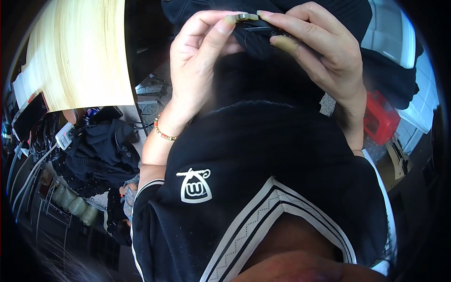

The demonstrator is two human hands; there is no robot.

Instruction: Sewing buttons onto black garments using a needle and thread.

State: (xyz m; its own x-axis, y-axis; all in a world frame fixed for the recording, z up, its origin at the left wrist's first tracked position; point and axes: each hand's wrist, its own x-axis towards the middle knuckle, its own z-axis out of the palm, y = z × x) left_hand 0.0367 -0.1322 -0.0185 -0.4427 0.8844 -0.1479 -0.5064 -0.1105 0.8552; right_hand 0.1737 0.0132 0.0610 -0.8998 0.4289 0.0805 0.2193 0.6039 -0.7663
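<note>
Both hands are raised together at the top of the view, over a piece of black cloth [253,43]. My left hand [195,58] pinches a small, shiny metal piece [242,17] between thumb and fingers, against the cloth. Close beside it, my right hand [326,51] has its fingertips closed on a thin dark piece [264,29] at the cloth, whose kind I cannot make out. A tan wrap [284,43] covers the right thumb tip. More black cloth hangs beneath the hands, and the left fingers are partly hidden behind it.
On the left stands a pale wood-grain board [84,51], with a dark phone [30,117] at its corner. Below lie heaped black garments [101,148], a white power strip [65,136] and cables. At right are a red plastic object [381,117] and white panels [416,124].
</note>
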